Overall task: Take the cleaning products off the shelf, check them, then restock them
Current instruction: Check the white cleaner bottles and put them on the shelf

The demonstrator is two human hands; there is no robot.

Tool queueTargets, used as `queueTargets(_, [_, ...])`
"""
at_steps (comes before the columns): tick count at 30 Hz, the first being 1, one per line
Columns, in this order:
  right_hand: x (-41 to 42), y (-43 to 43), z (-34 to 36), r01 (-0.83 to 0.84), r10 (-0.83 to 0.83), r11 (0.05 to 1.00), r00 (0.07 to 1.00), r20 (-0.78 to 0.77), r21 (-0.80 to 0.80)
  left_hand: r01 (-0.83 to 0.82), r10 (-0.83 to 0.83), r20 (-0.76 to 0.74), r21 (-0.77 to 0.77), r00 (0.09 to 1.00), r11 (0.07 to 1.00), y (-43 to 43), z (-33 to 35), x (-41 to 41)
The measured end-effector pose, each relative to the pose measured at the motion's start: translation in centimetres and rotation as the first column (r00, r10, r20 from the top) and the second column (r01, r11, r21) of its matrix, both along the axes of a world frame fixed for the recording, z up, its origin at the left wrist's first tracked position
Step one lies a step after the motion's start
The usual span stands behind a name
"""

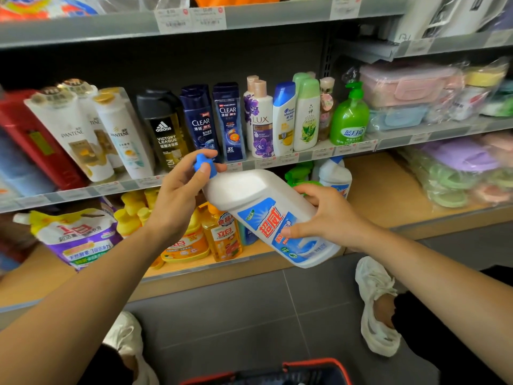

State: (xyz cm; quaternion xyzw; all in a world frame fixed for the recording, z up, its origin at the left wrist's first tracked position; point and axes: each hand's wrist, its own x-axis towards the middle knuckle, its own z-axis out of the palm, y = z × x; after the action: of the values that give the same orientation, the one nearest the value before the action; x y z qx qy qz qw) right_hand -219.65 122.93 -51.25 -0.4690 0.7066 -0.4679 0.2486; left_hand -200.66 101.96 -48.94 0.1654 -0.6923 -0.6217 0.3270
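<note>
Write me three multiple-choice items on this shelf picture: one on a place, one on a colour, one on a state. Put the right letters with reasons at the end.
1. Where does the green pump bottle stand?
A. In a basket on the floor
B. At the right end of the bottle row on the middle shelf
C. On the bottom shelf among yellow bottles

2. What colour is the cap of the white bottle?
A. Red
B. Blue
C. Green

3. How is the white bottle held?
A. Upright in one hand
B. Lying flat on the floor
C. Tilted, left hand on the cap, right hand round the body

Answers: 1 B, it is the last bottle in that row. 2 B, the cap shows blue between the fingers. 3 C, both hands grip it, with the cap pointing up and left.
</note>
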Motion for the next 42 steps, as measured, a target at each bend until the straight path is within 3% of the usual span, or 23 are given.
queueTargets(3, [0.0, -0.1, -0.3, 0.006, -0.006, 1.000, 1.000, -0.005, 0.012, -0.120, 0.121, 0.011, -0.047, 0.993, 0.992, 0.1, -0.2, -0.2])
queueTargets(5, [0.1, -0.2, -0.4, 0.011, -0.011, 1.000, 1.000, -0.011, 0.025, -0.263, 0.283, 0.034, -0.278, 0.959, 0.924, 0.1, -0.4, 0.0])
queueTargets(6, [0.1, -0.3, -0.4, 0.018, -0.018, 0.999, 1.000, -0.018, 0.038, -0.287, 0.342, 0.046, -0.448, 0.938, 0.847, 0.1, -0.4, 0.1])
queueTargets(9, [0.6, -0.5, 0.0, 0.039, -0.025, 0.995, 0.989, -0.149, 0.092, -0.102, 0.298, 0.064, -0.855, 0.952, 0.509, 0.5, 0.3, 0.7])
queueTargets(11, [1.0, -0.4, 0.4, 0.053, -0.015, 0.991, 0.959, -0.282, 0.126, 0.082, 0.201, 0.157, -0.938, 0.967, 0.337, 1.3, 0.5, 0.8])
queueTargets(13, [1.6, -0.4, 0.6, 0.051, 0.018, 0.986, 0.911, -0.412, 0.156, 0.264, 0.175, 0.317, -0.925, 0.932, 0.273, 2.3, 0.1, 0.9])
queueTargets(16, [2.7, -0.3, 0.5, 0.036, 0.095, 0.978, 0.799, -0.594, 0.205, 0.436, 0.210, 0.514, -0.839, 0.832, 0.325, 3.4, -0.8, 1.1])
queueTargets(20, [3.0, -0.3, 0.2, 0.000, 0.180, 0.964, 0.734, -0.655, 0.265, 0.465, 0.139, 0.537, -0.811, 0.832, 0.355, 3.2, -1.5, 1.3])
queueTargets(26, [-0.3, 1.5, 0.7, -0.149, 0.260, 0.933, 0.908, -0.327, 0.329, 0.380, 0.066, 0.479, -0.766, 0.875, 0.519, 2.6, -2.1, 2.5])
queueTargets(31, [-2.0, 2.8, 0.4, -0.168, 0.165, 0.982, 0.985, 0.043, 0.091, 0.310, -0.105, 0.412, -0.472, 0.905, 0.825, 2.5, -2.7, 3.7])
queueTargets(34, [-1.4, 2.9, 0.3, -0.122, 0.125, 0.992, 0.980, 0.156, -0.025, 0.264, -0.166, 0.300, -0.322, 0.939, 0.909, 2.9, -3.1, 4.1])
queueTargets(38, [-0.1, 2.7, 1.0, -0.075, 0.108, 0.977, 0.981, 0.162, -0.202, 0.267, -0.172, 0.290, -0.331, 0.941, 0.905, 3.5, -3.2, 4.1])
queueTargets(42, [1.6, 2.1, 1.6, -0.145, 0.137, 0.973, 0.989, -0.053, -0.182, 0.289, -0.204, 0.265, -0.338, 0.942, 0.896, 4.9, -3.2, 3.3])
